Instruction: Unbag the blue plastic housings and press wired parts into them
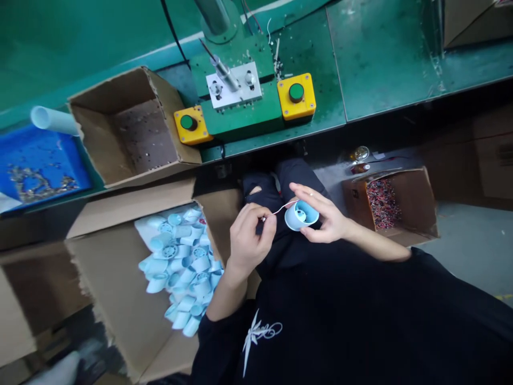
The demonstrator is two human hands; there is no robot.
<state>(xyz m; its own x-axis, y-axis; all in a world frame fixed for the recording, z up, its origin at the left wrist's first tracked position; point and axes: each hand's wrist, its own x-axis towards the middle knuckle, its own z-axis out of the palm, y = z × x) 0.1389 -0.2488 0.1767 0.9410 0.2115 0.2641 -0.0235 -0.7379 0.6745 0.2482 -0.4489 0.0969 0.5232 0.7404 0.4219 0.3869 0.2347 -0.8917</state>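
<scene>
Above my lap, my right hand (pixel 323 216) is closed round a light-blue plastic cup-shaped housing (pixel 295 218), its open end tilted up so a round fitting shows inside. A thin white wire (pixel 284 207) runs from the housing across to my left hand (pixel 252 235), which pinches its far end between thumb and fingers. The tip in that pinch is mostly hidden. Left of my left hand, a large cardboard box (pixel 108 289) holds many similar light-blue housings (pixel 188 267).
A green bench ahead carries a metal fixture (pixel 233 85) between two yellow button boxes (pixel 296 96) (pixel 193 125). On it also stand an open carton (pixel 136 128) and a blue tray (pixel 44 166) of small metal parts. A carton (pixel 390 206) of red and white wires sits at right.
</scene>
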